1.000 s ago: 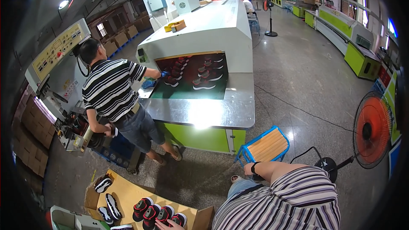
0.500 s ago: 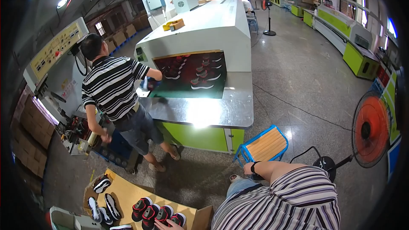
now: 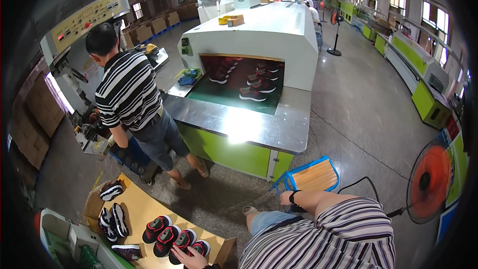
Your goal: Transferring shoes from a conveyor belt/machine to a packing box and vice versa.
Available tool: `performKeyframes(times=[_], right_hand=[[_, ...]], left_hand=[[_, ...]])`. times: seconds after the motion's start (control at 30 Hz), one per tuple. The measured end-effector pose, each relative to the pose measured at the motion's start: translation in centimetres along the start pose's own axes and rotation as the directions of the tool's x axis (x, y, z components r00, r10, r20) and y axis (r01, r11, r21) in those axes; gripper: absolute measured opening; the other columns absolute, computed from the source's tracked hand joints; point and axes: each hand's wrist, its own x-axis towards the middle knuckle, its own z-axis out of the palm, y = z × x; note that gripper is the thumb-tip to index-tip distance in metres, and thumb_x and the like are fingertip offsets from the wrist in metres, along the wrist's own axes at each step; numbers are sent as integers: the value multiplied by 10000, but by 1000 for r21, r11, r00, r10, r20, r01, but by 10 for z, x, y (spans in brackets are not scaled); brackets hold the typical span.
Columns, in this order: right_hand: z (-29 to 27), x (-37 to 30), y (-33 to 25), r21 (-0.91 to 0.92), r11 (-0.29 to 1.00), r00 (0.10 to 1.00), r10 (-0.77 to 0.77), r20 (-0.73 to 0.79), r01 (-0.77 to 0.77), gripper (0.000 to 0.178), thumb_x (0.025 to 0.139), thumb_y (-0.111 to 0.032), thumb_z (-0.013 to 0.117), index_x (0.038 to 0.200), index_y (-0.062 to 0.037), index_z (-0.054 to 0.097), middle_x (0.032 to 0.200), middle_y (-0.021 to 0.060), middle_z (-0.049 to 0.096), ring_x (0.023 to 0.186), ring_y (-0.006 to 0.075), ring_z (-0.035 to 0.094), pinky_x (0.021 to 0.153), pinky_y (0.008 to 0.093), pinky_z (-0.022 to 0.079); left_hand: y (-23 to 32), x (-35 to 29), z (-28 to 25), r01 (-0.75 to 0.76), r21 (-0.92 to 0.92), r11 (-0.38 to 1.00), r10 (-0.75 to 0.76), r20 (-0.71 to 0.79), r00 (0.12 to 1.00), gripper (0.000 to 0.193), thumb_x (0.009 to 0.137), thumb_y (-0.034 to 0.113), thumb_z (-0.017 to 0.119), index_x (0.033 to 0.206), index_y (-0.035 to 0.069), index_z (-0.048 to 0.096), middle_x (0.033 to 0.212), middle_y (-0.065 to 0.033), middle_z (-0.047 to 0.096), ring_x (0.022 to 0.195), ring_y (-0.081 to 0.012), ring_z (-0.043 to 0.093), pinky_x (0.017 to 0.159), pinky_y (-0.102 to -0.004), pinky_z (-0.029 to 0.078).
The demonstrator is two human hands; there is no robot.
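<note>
My left hand [image 3: 189, 258] lies on a row of black-and-red sneakers [image 3: 166, 239] at the bottom, its fingers spread and touching the sneakers near the row's right end. The sneakers stand on a tan tabletop [image 3: 142, 214]. To their left are several black-and-white shoes [image 3: 119, 220], and a dark shoe [image 3: 127, 252] lies nearer. My right hand [image 3: 286, 198], with a black band at the wrist, is down beside a blue-framed stool [image 3: 313, 175] with a slatted wooden seat. Its fingers are too small and bent away to make out.
A white tunnel machine [image 3: 249, 35] has more sneakers on its green belt [image 3: 224, 93]. Blue-green gloves [image 3: 189, 76] lie at its edge. A co-worker [image 3: 132, 89] in a striped shirt stands at a control-panel machine [image 3: 84, 22]. An orange fan [image 3: 425, 182] stands right.
The view has shifted, moving the scene slightly. The co-worker's arm has left the belt opening and the co-worker now faces the left machine. My left hand stays at the sneakers.
</note>
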Motion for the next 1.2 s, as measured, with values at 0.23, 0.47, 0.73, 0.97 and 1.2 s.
performKeyframes(times=[0.23,0.47,0.73,0.97,1.2], right_hand=[[-71,42,-72,186,941,950,-246,-190,281,332,835,-305,639,1058,-64,688,994,170,706,960,346,664,865,438,515],[-189,98,-268,146,766,780,-612,-131,626,295,867,-183,636,1118,-30,645,978,200,682,907,328,665,803,375,528],[-284,253,-520,-29,379,357,-892,-276,925,422,842,-252,683,1171,0,603,1114,220,607,1102,377,561,963,417,448],[-353,367,-713,-6,721,655,-633,-413,693,1033,678,-435,829,1510,-165,277,1558,237,219,1422,404,255,1162,444,249],[-313,353,-671,-62,484,317,-658,-683,873,660,697,-143,797,1279,-130,487,1360,205,377,1185,423,476,1003,447,434]], left_hand=[[-4,17,6,-6,-84,996,7,17,1000,581,843,202,634,1380,35,489,1421,-290,440,1305,-455,428,1097,-496,338],[-20,20,4,88,-43,995,-87,5,996,615,790,237,692,1359,80,520,1438,-220,451,1271,-459,465,999,-490,438],[-11,20,-4,262,-40,964,-256,118,960,705,797,309,715,1380,3,462,1430,-203,472,1304,-427,445,995,-482,404],[8,44,-19,521,-123,844,-482,250,840,731,819,380,690,1387,-14,451,1415,-220,478,1303,-424,442,1037,-483,362],[9,136,-20,484,-136,865,-487,12,873,472,815,106,688,1255,-14,564,1124,-189,646,1012,-353,619,899,-417,475]])
